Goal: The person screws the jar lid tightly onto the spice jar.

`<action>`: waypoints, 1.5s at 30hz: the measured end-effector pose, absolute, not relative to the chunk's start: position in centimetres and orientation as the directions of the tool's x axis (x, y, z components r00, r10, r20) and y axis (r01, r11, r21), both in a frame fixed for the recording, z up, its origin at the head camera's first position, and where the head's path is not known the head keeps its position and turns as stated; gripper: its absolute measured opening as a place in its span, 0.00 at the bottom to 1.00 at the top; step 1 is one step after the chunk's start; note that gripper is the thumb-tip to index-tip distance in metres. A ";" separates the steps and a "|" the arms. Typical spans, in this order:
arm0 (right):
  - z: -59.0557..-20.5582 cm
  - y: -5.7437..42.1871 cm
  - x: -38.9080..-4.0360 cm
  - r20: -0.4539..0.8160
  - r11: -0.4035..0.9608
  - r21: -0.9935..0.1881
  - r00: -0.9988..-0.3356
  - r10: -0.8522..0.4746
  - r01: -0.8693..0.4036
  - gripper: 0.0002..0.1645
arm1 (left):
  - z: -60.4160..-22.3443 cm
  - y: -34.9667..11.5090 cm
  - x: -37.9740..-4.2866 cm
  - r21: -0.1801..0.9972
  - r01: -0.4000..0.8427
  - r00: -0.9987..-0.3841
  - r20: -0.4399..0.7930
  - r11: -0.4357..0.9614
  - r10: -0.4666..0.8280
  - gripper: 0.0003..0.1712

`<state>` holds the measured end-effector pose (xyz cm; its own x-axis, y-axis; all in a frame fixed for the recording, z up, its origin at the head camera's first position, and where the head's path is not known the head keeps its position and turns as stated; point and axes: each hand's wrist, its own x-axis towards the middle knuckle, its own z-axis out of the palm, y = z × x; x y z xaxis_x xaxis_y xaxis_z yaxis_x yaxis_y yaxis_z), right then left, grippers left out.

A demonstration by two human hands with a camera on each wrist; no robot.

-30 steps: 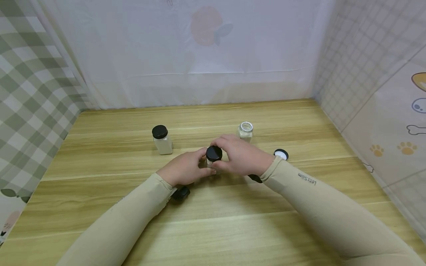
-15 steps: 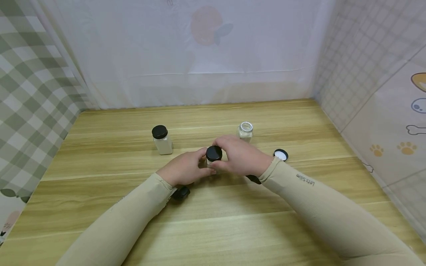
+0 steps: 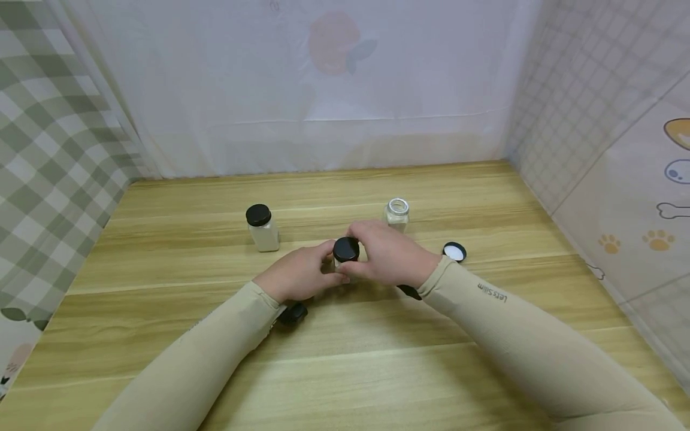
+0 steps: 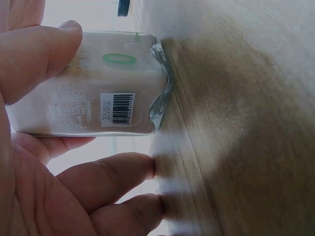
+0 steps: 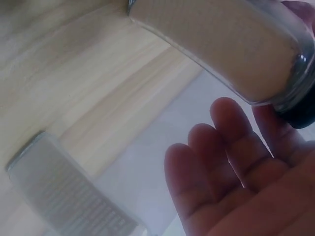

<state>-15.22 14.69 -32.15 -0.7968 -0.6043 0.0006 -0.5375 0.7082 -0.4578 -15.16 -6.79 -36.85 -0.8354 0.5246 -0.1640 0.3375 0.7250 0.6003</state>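
Two bare hands meet at one square glass jar, which stands upright on the table between them, filled with something pale tan. The left hand pinches the jar's body, its thumb on one face and a finger around the other side, while two more fingers stand apart from the glass and reach down toward the wood. The right hand pinches the black lid on top of that jar between thumb and forefinger; its remaining fingers are extended, loosely bent and clear of the glass. Beside the left thumb, the jar's face shows a barcode label and a green oval mark. Black wrist devices sit under both wrists, the left one showing more than the right one. Just beyond the right hand stands an uncapped jar with a silvery rim, partly hidden by the knuckles. To the right of the right wrist lies a loose lid, white lining upward. Beyond the left hand and farther left, a capped jar stands well apart from the fingers. Beige sleeves cover both forearms, the right sleeve bearing small dark lettering. Under everything spreads the wood-grain table; past its far edge hangs a pale curtain.
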 end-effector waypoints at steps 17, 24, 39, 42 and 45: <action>-31.8 14.6 -15.2 0.018 0.660 -0.428 -0.736 -0.677 -0.617 0.18 | -36.7 -6.7 -15.2 0.606 0.306 -0.835 -0.199 0.734 0.512 0.29; -31.7 14.5 -15.2 -0.010 0.679 -0.445 -0.755 -0.656 -0.584 0.18 | -36.9 -6.7 -15.1 0.603 0.319 -0.836 -0.185 0.731 0.517 0.29; -31.9 14.4 -15.2 -0.039 0.731 -0.448 -0.806 -0.590 -0.514 0.19 | -36.9 -6.8 -15.1 0.602 0.332 -0.838 -0.165 0.726 0.520 0.21; -32.0 14.4 -15.3 -0.038 0.735 -0.448 -0.811 -0.584 -0.509 0.19 | -36.9 -6.8 -15.1 0.602 0.332 -0.839 -0.164 0.726 0.520 0.19; -32.0 14.4 -15.2 -0.037 0.734 -0.449 -0.810 -0.586 -0.510 0.19 | -36.8 -6.8 -15.1 0.601 0.332 -0.839 -0.165 0.727 0.519 0.20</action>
